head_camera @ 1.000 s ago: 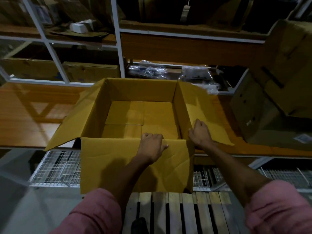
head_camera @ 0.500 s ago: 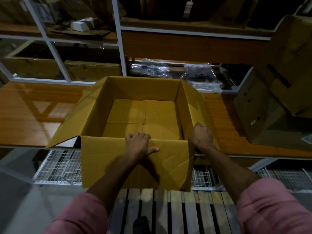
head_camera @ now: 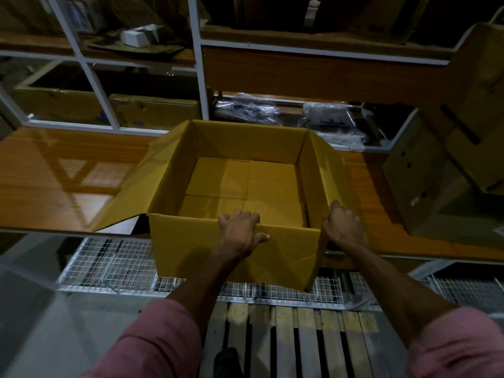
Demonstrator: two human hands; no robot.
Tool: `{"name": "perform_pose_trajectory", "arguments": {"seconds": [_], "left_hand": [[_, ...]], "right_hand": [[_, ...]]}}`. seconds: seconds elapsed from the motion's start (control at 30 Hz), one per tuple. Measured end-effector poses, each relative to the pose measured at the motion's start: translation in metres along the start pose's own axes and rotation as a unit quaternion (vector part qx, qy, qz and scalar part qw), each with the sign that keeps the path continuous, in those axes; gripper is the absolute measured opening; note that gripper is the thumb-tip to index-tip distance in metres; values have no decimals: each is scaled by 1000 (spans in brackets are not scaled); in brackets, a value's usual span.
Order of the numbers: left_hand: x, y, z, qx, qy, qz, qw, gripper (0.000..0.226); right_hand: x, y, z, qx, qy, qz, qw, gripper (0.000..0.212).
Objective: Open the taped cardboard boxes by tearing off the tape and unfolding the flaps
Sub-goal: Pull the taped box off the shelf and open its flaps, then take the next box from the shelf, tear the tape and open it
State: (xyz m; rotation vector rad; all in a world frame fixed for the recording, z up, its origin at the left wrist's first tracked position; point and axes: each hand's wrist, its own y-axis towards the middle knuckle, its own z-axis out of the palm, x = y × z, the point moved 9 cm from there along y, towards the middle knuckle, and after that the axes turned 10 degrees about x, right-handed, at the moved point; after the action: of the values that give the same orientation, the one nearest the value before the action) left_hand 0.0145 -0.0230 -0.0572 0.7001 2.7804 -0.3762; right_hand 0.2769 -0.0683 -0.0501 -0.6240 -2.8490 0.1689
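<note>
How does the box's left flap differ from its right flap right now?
The left flap splays wide out over the wooden shelf, untouched; the right flap is folded down steeply against the box's side. The right hand grips the right flap near its front corner; no hand touches the left flap. Both are plain yellow-brown cardboard.

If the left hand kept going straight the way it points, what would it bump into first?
Probably the far inner wall of the open yellow cardboard box. The left hand grips the near edge and points across the empty inside; depth is hard to judge.
</note>
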Motion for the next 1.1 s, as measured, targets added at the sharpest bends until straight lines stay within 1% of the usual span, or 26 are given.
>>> {"name": "perform_pose_trajectory", "arguments": {"seconds": [0.3,0.4,0.5,0.57,0.63,0.73,0.83,0.93,1.0,1.1], "left_hand": [[-2,-5,5,10,4,-9,1000,48],[-3,-7,3,10,6,-9,1000,49],[-1,-6,2,15,22,-9,1000,51],[-7,-10,1,15,35,-9,999,53],[-7,-12,1,22,57,-15,998,55],[-15,-18,-1,23,96,-13,995,62],[-36,-24,-16,-24,100,5,995,74],[-75,-29,-42,-86,99,31,991,70],[-104,-30,-54,-110,116,49,986,67],[-144,-29,-75,-146,133,73,978,69]], "right_hand": [[-2,-7,3,-10,3,-9,1000,35],[-2,-8,4,-3,-3,-13,1000,36],[-1,-6,8,5,14,-26,1000,38],[-4,-11,10,11,27,-37,999,44],[-4,-10,15,32,39,-41,998,54],[-8,-15,13,48,64,-48,996,66],[1,-25,-5,3,62,-84,995,87],[15,-45,-31,-41,60,-118,990,81],[23,-60,-51,-68,61,-147,985,83],[15,-75,-89,-122,49,-175,976,76]]}}
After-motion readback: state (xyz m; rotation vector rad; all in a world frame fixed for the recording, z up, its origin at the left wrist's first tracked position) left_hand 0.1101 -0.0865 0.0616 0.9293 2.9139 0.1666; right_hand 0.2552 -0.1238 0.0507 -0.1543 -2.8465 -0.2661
